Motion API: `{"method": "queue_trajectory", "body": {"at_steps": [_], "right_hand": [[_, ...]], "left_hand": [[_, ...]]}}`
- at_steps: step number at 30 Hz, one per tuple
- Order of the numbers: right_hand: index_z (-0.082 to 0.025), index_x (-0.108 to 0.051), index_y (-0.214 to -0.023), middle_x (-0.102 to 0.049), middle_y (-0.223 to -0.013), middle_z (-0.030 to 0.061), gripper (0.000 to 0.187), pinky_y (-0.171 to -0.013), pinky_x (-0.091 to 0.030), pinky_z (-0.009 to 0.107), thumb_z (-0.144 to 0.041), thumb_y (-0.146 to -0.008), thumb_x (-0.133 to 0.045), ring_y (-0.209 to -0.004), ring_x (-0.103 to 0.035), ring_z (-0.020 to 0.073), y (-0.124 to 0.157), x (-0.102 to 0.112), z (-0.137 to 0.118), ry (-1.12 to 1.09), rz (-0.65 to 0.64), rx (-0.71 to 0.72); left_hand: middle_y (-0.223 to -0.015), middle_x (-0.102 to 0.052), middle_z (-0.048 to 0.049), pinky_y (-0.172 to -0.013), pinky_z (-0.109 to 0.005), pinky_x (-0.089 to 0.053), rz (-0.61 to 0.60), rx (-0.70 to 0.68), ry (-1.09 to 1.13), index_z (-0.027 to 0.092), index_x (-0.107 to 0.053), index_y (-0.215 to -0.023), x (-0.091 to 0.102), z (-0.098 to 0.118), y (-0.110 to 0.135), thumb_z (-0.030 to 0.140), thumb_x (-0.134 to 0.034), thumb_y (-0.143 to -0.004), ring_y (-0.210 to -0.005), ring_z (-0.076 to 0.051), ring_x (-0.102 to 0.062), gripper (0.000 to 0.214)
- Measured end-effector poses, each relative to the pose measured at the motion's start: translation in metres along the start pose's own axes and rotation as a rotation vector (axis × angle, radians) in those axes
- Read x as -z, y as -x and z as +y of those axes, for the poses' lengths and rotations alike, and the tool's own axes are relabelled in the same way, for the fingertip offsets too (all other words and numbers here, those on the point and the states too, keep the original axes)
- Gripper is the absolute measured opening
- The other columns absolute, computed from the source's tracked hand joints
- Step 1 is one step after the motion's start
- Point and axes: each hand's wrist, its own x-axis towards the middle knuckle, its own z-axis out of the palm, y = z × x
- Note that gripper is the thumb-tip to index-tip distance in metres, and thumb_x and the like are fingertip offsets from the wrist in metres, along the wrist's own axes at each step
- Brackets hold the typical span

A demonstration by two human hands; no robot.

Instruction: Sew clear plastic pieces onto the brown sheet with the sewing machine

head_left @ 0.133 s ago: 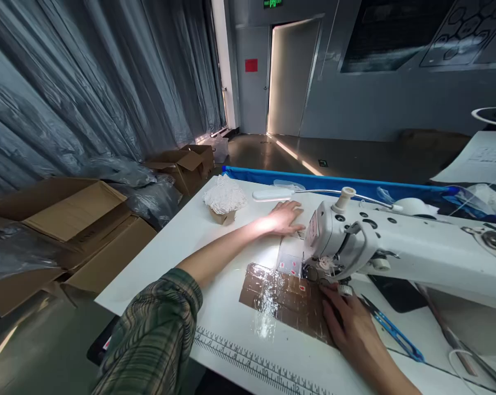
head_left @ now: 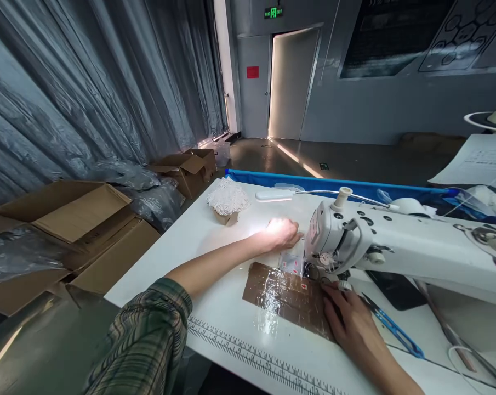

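Observation:
A white sewing machine (head_left: 395,247) stands on the white table (head_left: 182,263). A small clear piece with red marks (head_left: 291,264) lies under its needle area. My left hand (head_left: 281,233) rests just behind and left of the needle, fingers curled onto that clear piece, brightly lit by the lamp. My right hand (head_left: 350,321) lies flat on the table in front of the needle, on the edge of a brown taped patch (head_left: 286,299). Whether either hand grips the piece is unclear.
A paper cup of white lace (head_left: 228,203) sits at the table's far left. Blue snips (head_left: 391,329) lie right of my right hand. A ruler strip (head_left: 256,362) runs along the near edge. Open cardboard boxes (head_left: 67,225) stand on the floor to the left.
My left hand has drawn back toward the needle and its fingers have curled in. The view has shifted slightly.

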Motion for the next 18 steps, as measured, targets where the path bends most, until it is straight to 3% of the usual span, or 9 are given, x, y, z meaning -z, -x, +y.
{"method": "queue_trajectory", "body": {"at_steps": [3,8,13,18], "right_hand": [[-0.019,-0.061,-0.118,-0.06,-0.109,0.0144,0.033,-0.08,-0.057,0.043,-0.033,-0.096,-0.041,-0.098,-0.064,0.0281,0.0,0.002,-0.005,-0.017,-0.008,-0.022],[-0.02,-0.061,-0.116,-0.06,-0.11,0.0129,0.031,-0.085,-0.056,0.042,-0.033,-0.096,-0.042,-0.099,-0.064,0.0263,0.003,0.002,-0.003,-0.091,0.011,-0.006],[-0.021,-0.064,-0.114,-0.061,-0.111,0.0126,0.03,-0.083,-0.057,0.041,-0.033,-0.094,-0.046,-0.1,-0.065,0.0268,0.004,0.003,0.0,-0.128,0.042,0.003],[-0.028,-0.062,-0.119,-0.064,-0.109,0.0075,0.029,-0.08,-0.056,0.036,-0.026,-0.092,-0.05,-0.097,-0.066,0.0228,0.002,0.024,-0.024,-0.251,0.052,0.164]], "left_hand": [[-0.095,-0.064,-0.0198,-0.072,-0.046,-0.051,-0.001,0.006,-0.017,0.011,-0.065,-0.101,-0.005,0.012,0.019,0.041,-0.053,-0.089,-0.09,-0.034,-0.063,0.035],[-0.117,-0.06,-0.0178,-0.089,-0.043,-0.048,0.051,-0.041,0.008,0.014,-0.063,-0.109,-0.001,0.007,0.043,0.046,-0.055,-0.09,-0.106,-0.031,-0.06,0.039],[-0.14,-0.048,-0.0144,-0.098,-0.04,-0.046,0.092,-0.009,0.055,0.017,-0.055,-0.123,0.012,-0.032,0.089,0.043,-0.048,-0.094,-0.121,-0.027,-0.053,0.04],[-0.131,-0.057,-0.0103,-0.102,-0.041,-0.045,0.255,0.19,0.173,0.017,-0.057,-0.123,0.03,-0.08,0.158,0.046,-0.044,-0.095,-0.119,-0.024,-0.055,0.042]]}}
